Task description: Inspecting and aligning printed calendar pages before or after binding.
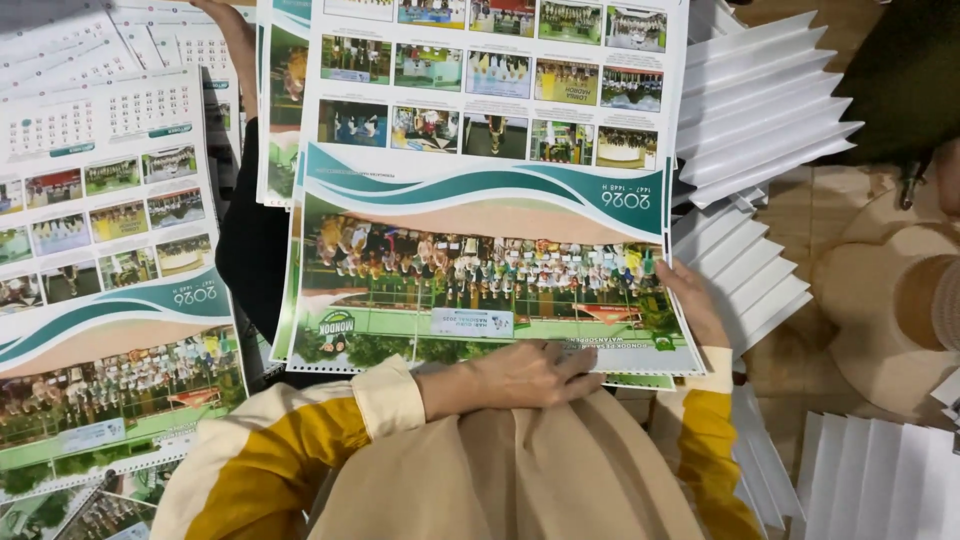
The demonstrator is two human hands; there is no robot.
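Small print/assembly workshop, floor-level: stacks of printed calendar sheets (480, 190) & fan-folded white paper (760, 110) all around.

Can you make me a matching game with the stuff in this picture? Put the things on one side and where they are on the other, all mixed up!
Things:
1. left hand
2. right hand
3. folded white paper fans
4. second calendar sheet

Places:
A. at the right edge of the big calendar sheet
B. far left of the picture
C. flat on the bottom edge of the big calendar sheet
D. to the right of the big calendar sheet

Pairs: 1-C, 2-A, 3-D, 4-B
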